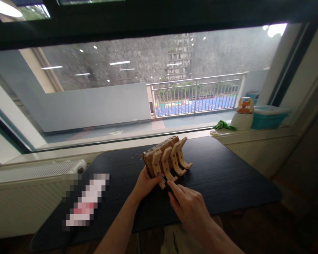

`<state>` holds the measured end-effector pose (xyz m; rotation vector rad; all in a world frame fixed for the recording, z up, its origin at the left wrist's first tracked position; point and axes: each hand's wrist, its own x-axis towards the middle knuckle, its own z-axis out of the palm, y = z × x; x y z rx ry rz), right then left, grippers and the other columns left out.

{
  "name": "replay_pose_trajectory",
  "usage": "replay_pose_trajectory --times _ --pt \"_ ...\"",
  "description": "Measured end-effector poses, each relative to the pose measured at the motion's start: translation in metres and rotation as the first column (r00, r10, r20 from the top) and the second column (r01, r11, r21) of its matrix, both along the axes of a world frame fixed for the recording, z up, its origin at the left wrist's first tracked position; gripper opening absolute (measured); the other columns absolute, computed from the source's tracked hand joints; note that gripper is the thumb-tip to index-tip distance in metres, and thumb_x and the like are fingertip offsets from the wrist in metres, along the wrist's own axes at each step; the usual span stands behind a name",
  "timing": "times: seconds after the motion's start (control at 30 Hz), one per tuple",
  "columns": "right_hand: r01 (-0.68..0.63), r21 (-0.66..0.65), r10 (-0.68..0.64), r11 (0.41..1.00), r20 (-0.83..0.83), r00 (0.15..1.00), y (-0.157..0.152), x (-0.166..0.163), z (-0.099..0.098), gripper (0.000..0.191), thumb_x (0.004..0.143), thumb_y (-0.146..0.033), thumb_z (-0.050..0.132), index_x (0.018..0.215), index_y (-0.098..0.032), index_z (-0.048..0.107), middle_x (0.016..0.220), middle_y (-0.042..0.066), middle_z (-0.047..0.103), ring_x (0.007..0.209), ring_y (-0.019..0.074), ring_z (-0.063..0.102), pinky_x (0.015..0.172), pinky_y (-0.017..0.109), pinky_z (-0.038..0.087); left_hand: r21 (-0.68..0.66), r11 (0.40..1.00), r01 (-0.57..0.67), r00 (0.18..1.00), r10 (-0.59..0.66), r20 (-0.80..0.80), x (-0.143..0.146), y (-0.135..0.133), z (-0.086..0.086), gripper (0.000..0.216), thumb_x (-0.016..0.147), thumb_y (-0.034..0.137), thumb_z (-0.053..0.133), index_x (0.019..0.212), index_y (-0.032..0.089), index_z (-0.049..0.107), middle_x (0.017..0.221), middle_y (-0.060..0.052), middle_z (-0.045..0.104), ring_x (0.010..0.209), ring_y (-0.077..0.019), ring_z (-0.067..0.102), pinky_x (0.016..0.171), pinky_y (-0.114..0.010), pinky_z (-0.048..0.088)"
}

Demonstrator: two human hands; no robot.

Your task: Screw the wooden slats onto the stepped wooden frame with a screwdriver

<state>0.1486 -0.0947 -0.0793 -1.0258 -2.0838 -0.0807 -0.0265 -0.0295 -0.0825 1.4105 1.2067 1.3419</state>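
A wooden rack (161,150) with a rough brown back and several pale curved hooks (173,160) stands tilted on the black table (214,169). Dark holes show in the hooks. My left hand (145,184) is closed around the rack's lower left end, its thumb by the nearest hook. In the closed fingers of my right hand (188,203) is a slim dark-handled tool (163,179), whose thin metal end meets that hook near my left thumb. Whether it is a blade or a driver, I cannot make out.
A blurred-out pinkish item (87,201) lies on the table's left side. Behind the table, the window sill carries a green cloth (223,125), a white and orange container (243,114) and a teal box (270,116). A radiator (29,194) stands at the left.
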Motion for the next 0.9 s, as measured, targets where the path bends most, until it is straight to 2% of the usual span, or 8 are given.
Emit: replay_pose_trajectory --times 0.2,0.37,0.47,0.57,0.67,0.77,0.83,0.9 --pt "0.021 0.01 -0.022 1.0 0.086 0.996 0.001 0.001 0.004 0.029 0.087 -0.013 0.049 0.112 -0.01 0.064 0.075 0.006 0.069 0.065 0.0156 0.066 0.06 0.024 0.046 0.007 1.0 0.001 1.0 -0.001 -0.001 -0.001 0.002 -0.004 0.048 0.056 0.03 0.08 0.097 0.017 0.057 0.093 -0.004 0.074 0.086 -0.0235 0.069 0.077 -0.035 0.056" --pt "0.046 0.021 -0.049 0.999 0.143 0.989 0.004 0.001 -0.003 0.032 0.086 -0.011 0.049 0.115 -0.009 0.063 0.073 0.006 0.069 0.062 0.0169 0.066 0.058 0.025 0.046 0.008 1.0 -0.002 1.0 0.002 0.01 -0.002 0.003 -0.006 0.051 0.056 0.03 0.08 0.099 0.017 0.055 0.096 -0.005 0.073 0.089 -0.0239 0.068 0.08 -0.036 0.056" --pt "0.041 -0.139 -0.052 0.989 -0.076 0.996 0.005 -0.004 -0.008 0.03 0.09 -0.018 0.045 0.114 -0.011 0.063 0.084 0.009 0.073 0.072 0.0183 0.069 0.066 0.025 0.05 0.015 1.0 0.0 1.0 0.0 0.014 -0.003 0.002 -0.006 0.052 0.057 0.031 0.079 0.1 0.017 0.055 0.099 -0.006 0.072 0.091 -0.0241 0.068 0.08 -0.036 0.055" --pt "-0.012 -0.349 -0.111 0.937 -0.33 0.938 0.006 -0.009 -0.007 0.03 0.094 -0.025 0.04 0.108 -0.015 0.065 0.095 0.009 0.073 0.086 0.0192 0.069 0.074 0.026 0.051 0.024 1.0 0.003 1.0 -0.003 0.017 -0.003 0.001 -0.005 0.051 0.058 0.03 0.078 0.101 0.017 0.054 0.1 -0.006 0.072 0.092 -0.0239 0.067 0.081 -0.035 0.055" --pt "-0.005 -0.442 -0.146 0.897 -0.307 0.941 0.004 -0.008 0.001 0.03 0.093 -0.027 0.04 0.105 -0.017 0.066 0.094 0.008 0.074 0.086 0.021 0.069 0.075 0.029 0.052 0.026 1.0 -0.003 1.0 0.003 0.018 -0.003 0.001 -0.006 0.05 0.058 0.029 0.078 0.101 0.017 0.054 0.097 -0.005 0.072 0.088 -0.023 0.068 0.079 -0.035 0.055" --pt "0.086 -0.382 -0.144 0.92 -0.125 0.982 0.002 -0.004 0.013 0.032 0.085 -0.022 0.053 0.116 -0.019 0.061 0.091 0.006 0.074 0.079 0.022 0.07 0.069 0.029 0.052 0.025 1.0 -0.012 1.0 0.011 0.021 -0.002 0.002 -0.006 0.049 0.057 0.028 0.079 0.098 0.017 0.055 0.09 -0.004 0.072 0.082 -0.0221 0.068 0.076 -0.035 0.055" --pt "0.1 -0.264 -0.106 0.959 -0.006 0.994 0.001 -0.001 0.019 0.041 0.081 -0.015 0.058 0.121 -0.022 0.059 0.091 0.005 0.073 0.076 0.0206 0.069 0.065 0.027 0.051 0.028 1.0 -0.007 1.0 0.006 0.027 -0.002 0.002 -0.007 0.049 0.056 0.028 0.079 0.097 0.017 0.055 0.09 -0.004 0.072 0.082 -0.022 0.068 0.076 -0.034 0.055" --pt "0.082 -0.144 -0.068 0.986 0.099 0.993 0.003 0.0 0.022 0.037 0.083 -0.01 0.055 0.117 -0.022 0.062 0.09 0.005 0.071 0.074 0.0192 0.068 0.062 0.025 0.05 0.031 1.0 0.004 0.999 -0.005 0.035 -0.002 0.003 -0.008 0.05 0.055 0.028 0.079 0.098 0.016 0.055 0.092 -0.005 0.072 0.084 -0.0222 0.068 0.078 -0.034 0.054"
